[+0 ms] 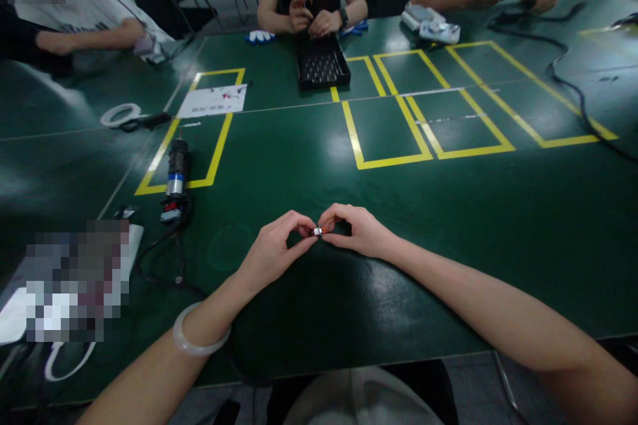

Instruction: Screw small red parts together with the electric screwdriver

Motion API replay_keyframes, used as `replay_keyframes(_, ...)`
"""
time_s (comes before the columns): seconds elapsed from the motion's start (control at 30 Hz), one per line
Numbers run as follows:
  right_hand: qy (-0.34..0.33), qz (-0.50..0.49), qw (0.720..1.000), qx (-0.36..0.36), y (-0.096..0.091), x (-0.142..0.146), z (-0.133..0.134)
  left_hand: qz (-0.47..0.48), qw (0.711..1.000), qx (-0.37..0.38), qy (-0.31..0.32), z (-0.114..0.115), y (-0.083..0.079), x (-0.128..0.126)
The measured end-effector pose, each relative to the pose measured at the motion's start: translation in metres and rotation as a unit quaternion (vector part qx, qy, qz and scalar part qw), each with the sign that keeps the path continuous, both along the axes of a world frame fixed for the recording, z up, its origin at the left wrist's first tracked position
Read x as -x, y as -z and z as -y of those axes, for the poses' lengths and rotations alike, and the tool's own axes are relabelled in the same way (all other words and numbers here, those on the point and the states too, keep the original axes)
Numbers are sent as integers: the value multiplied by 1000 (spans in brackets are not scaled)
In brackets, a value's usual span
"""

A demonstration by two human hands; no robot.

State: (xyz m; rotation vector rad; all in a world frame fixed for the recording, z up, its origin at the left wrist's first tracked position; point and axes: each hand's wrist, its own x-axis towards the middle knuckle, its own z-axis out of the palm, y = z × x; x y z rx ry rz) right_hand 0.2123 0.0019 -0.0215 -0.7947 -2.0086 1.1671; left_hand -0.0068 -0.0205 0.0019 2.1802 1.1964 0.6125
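Over the near part of the green table, my two hands meet at their fingertips. Between them is a tiny part, silvery white with dark and orange-red bits; its kind is too small to make out. My left hand pinches its left end between thumb and fingers. From the other side my right hand pinches its right end. The remaining fingers of both hands curl in and partly hide the part. A pale bangle circles my left wrist.
An electric screwdriver with a cable lies to the left. Beyond it are a white tape roll and a paper sheet. A black tray of small parts sits before a co-worker. Yellow tape marks the table.
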Motion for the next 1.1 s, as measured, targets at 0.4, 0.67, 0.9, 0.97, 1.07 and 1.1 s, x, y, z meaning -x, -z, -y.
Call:
replay_keyframes(0.4,11,14,999,-37,1,-1,-1,-11,999,35,0,0,-5,1)
replay_keyframes(0.67,25,67,990,-120,-1,-2,2,-23,997,77,15,-2,-2,1)
replay_keyframes(0.9,17,89,979,-184,2,-1,3,2,993,117,9,-3,-1,3)
replay_keyframes(0.97,12,92,976,-196,3,-1,3,6,993,120,11,-4,0,3)
replay_keyframes(1.07,7,98,974,-203,3,-1,3,6,993,120,13,-4,0,1)
replay_keyframes(1.1,7,100,975,-201,3,-1,3,2,993,119,13,-3,-1,0)
